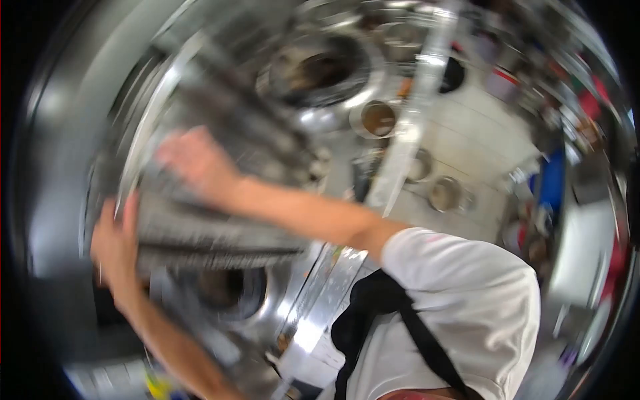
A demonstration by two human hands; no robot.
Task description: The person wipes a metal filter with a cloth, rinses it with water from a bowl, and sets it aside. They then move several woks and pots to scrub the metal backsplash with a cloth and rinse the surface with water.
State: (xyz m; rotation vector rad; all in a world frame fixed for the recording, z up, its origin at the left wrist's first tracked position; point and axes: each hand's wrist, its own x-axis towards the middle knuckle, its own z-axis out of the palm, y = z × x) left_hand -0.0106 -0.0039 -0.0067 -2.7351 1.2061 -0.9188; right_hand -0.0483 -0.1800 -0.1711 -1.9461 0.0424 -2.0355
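Observation:
The view is smeared by motion. My left hand (115,243) is at the left end of a grey ridged metal panel (220,230), its thumb and fingers around the panel's edge. The panel lies across the steel cooking range, above a round burner opening (230,287). Stretched over the panel's upper part, my right hand (195,160) is blurred, and its fingers cannot be made out. Whether it touches the metal does not show.
A large wok-like burner (323,67) and a pot with brown contents (379,119) stand up the range. A steel ledge (407,133) borders it. Pots (448,193) sit beyond the ledge by the tiled floor (467,133). A blue container (552,180) is at right.

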